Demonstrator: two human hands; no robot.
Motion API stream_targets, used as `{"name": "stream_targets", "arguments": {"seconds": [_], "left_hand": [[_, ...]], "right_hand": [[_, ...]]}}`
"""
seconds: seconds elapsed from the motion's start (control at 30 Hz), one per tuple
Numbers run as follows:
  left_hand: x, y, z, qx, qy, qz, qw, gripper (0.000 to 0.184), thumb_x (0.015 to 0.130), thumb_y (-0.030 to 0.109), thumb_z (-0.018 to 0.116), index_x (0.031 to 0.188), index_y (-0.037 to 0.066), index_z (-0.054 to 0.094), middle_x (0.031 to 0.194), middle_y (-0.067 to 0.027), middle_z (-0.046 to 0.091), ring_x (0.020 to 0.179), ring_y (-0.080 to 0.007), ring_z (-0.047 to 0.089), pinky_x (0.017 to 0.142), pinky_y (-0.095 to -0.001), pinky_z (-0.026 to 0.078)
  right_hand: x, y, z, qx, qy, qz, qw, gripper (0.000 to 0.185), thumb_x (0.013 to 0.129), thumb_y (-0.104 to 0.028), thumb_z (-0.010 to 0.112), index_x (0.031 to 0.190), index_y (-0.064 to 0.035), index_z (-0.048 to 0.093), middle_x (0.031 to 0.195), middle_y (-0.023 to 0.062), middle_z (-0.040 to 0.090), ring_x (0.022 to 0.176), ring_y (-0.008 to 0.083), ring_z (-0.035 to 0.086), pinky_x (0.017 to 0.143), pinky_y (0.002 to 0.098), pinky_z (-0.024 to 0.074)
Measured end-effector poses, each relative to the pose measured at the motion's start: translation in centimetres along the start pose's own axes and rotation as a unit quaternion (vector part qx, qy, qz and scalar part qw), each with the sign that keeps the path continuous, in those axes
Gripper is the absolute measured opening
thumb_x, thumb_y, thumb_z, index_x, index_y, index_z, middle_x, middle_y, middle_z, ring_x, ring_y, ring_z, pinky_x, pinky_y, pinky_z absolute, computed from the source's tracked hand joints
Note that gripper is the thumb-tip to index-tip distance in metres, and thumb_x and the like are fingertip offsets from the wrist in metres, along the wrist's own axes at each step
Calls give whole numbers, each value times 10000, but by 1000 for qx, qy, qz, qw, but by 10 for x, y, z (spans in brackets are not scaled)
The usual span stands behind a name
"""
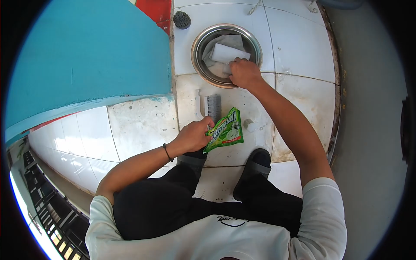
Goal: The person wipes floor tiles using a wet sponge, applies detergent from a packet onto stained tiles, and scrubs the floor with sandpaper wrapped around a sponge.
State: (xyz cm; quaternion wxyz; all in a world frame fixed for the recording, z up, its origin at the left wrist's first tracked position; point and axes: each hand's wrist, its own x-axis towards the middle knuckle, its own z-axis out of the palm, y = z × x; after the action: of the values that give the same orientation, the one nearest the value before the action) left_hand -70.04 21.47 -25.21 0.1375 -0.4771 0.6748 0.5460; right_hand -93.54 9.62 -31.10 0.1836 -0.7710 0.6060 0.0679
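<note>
Head view: my left hand [196,134] has its fingers clamped on the edge of a green packet [225,132], obscuring one end of a brush [214,106]. At the metal basin [195,54], my right hand [245,73] reaches in beside a white piece [225,53]; its fingertips are partly hidden, and I cannot tell whether they are closed on anything.
</note>
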Motion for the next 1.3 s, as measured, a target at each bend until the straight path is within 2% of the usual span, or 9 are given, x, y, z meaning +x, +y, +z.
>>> {"name": "stream_targets", "arguments": {"seconds": [0.3, 0.53, 0.63, 0.73, 0.77, 0.8, 0.9, 1.17, 1.3], "left_hand": [[5, -31, 21, 2, 33, -21, 999, 309, 907, 194, 675, 1132, 51, 520, 824, -137, 658, 798, -280, 671, 719, -392, 512], [-8, 13, 3, -173, -27, 145, 974, 175, 974, 130, 591, 1024, 45, 446, 1109, -90, 619, 916, -141, 536, 820, -305, 451], [-18, 70, -39, -206, -98, 143, 963, 124, 1009, 106, 530, 1066, 64, 428, 1164, -79, 602, 951, -124, 537, 845, -295, 443], [-1, 101, -54, -463, -125, 70, 875, 134, 1004, 139, 540, 1088, 83, 453, 1071, -45, 592, 924, -119, 581, 784, -305, 473], [2, 122, -56, -498, -134, 71, 854, 142, 1008, 150, 541, 1101, 87, 455, 1106, -60, 602, 969, -135, 601, 830, -323, 497], [6, 141, -57, -535, -141, 69, 830, 151, 1011, 161, 543, 1113, 90, 458, 1141, -75, 611, 1015, -151, 621, 876, -341, 522], [45, 179, -34, -549, -136, 76, 821, 253, 1020, 200, 545, 1219, 70, 459, 1191, -105, 616, 1106, -194, 636, 956, -403, 544], [173, 160, 114, -253, -74, -14, 964, 540, 900, 120, 702, 1368, 13, 453, 1299, -150, 599, 1107, -276, 641, 938, -396, 527], [168, 148, 165, 191, 196, 231, 934, 719, 840, 204, 729, 1445, -1, 399, 1484, -233, 414, 1358, -387, 426, 1090, -513, 384]], "right_hand": [[13, -6, 15, -37, 5, 13, 999, 272, 859, -230, 662, 1046, -35, 688, 1029, 161, 674, 950, 338, 696, 811, 436, 576], [-91, 12, -37, 277, -72, -30, 958, 648, 921, -513, 641, 1332, -38, 477, 1187, 190, 614, 1134, 305, 610, 934, 454, 515], [-142, 51, -10, 542, -156, -4, 826, 1073, 814, -796, 550, 1527, -58, 236, 1423, 191, 482, 1353, 285, 440, 1045, 514, 440], [-193, 55, 16, 912, -108, -48, 392, 1295, 633, -948, 450, 1537, -45, 237, 1493, 193, 427, 1393, 283, 407, 1105, 494, 395], [-212, 44, -2, 882, -45, 9, 469, 1461, 456, -1007, 348, 1539, -31, 241, 1506, 181, 421, 1384, 271, 430, 1122, 474, 386], [-227, 48, 20, 884, 8, -7, 468, 1242, 645, -900, 553, 1501, -27, 336, 1436, 155, 511, 1307, 242, 515, 1096, 444, 423], [-261, 46, 18, 877, 65, 97, 466, 383, 848, -30, 753, 1213, 10, 641, 1145, 86, 705, 1028, 163, 664, 952, 343, 523], [-299, 136, 94, 681, 169, 367, 611, 429, 872, -189, 746, 1213, 34, 616, 1072, 146, 713, 934, 241, 683, 845, 384, 534], [-311, 131, 117, 222, 240, 525, 786, 667, 870, -372, 722, 1356, 22, 492, 1313, 236, 569, 1213, 343, 548, 1011, 505, 410]]}}
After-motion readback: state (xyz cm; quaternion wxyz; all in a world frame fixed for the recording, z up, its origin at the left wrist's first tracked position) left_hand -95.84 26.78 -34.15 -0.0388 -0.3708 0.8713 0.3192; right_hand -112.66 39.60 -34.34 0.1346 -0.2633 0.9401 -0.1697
